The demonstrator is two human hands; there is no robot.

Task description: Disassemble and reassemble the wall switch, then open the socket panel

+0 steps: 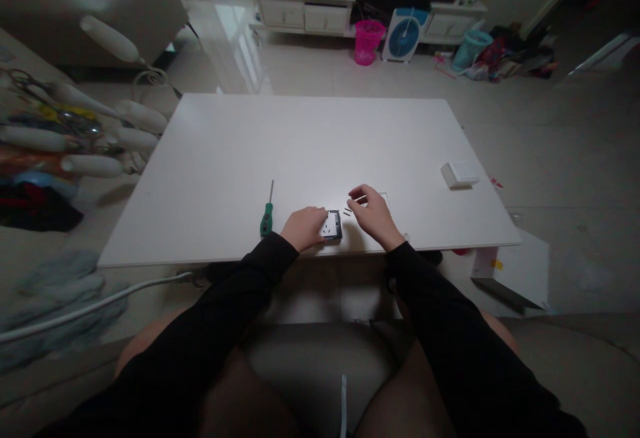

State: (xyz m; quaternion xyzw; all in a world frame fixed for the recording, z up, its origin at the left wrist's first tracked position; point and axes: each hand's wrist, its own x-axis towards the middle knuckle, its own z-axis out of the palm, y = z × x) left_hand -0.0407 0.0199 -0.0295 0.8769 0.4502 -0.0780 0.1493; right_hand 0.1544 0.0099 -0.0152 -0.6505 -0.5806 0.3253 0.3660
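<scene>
My left hand (306, 228) is closed around the left side of a wall socket (331, 226), which has a white slotted face and a dark surround, near the table's front edge. My right hand (373, 215) is just to the right, above the tabletop, with thumb and fingertips bent close together; whatever they may pinch is too small to make out. Small dark screws (347, 212) lie between the socket and my right hand. Partly hidden behind that hand is a thin white frame (384, 196). Left of my left hand lies a screwdriver (267, 218) with a green handle, its shaft pointing away.
A small white box (459, 175) sits toward the right side of the white table (300, 138). White curved metalwork (135, 118) stands close to the table's left edge. Beyond, on the floor, are a pink basket (369, 43) and a blue-and-white fan (404, 36).
</scene>
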